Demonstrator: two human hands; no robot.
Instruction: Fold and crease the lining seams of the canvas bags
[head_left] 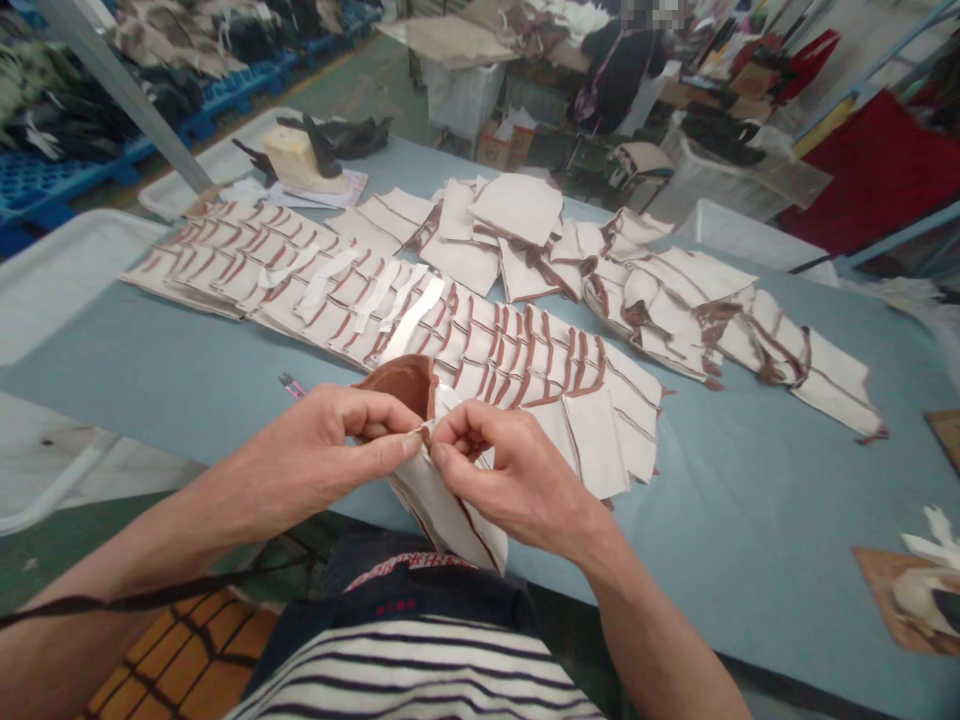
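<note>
While its brown-lined mouth is turned upward, the cream fabric piece [450, 510] is held over the near edge of the blue table [750, 520], close in front of the body. Its rim is pinched by the left hand [322, 455] between thumb and forefinger; just beside that grip, the same edge is pinched by the right hand [517, 470], with the thumb pressed to a bent forefinger and the other fingers curled in. Whether something small is also caught between the right fingertips cannot be told. The two grips seem to be set so near each other in order that a short stretch of edge may be steadied, while the rest is left to hang below. The brown lining [401, 385] is exposed beyond the left fingers, probably because the mouth is opened by that hold. Behind, similar pieces are laid in overlapping rows [487, 345], perhaps so that each brown edge is shown; across them white strips [412, 320] are rested, apparently for easy reach. Farther back, more pieces are heaped in a loose pile [517, 215], perhaps to avoid mixing. A small tool [292, 386] is placed near the left hand, likely for convenience.
</note>
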